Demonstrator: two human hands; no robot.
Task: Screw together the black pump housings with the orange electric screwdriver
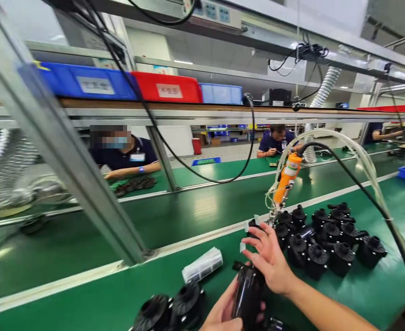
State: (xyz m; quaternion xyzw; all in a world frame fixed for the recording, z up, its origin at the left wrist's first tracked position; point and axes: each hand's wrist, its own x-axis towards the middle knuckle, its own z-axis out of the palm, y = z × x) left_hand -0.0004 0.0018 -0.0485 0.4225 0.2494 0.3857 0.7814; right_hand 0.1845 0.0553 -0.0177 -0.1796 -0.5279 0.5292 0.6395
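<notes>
My left hand (222, 307) is wrapped around a shiny black cylindrical pump (246, 296) near the bottom of the head view. Just above it, my right hand (274, 266) has its fingers spread. Small white stickers (242, 248) cling to its fingertips. A curled sheet of white labels (202, 265) lies on the green table to the left of the hands. More black pumps (185, 303) stand in front of that sheet. To the right of my right hand is a larger cluster of black pumps (342, 255).
An orange electric screwdriver (288, 177) hangs behind the pumps, with hoses and a black cable arching right. A metal post (85, 161) slants at left. Blue (88, 85) and red bins (168, 87) sit on the shelf above. Several people work across the green bench (202, 207).
</notes>
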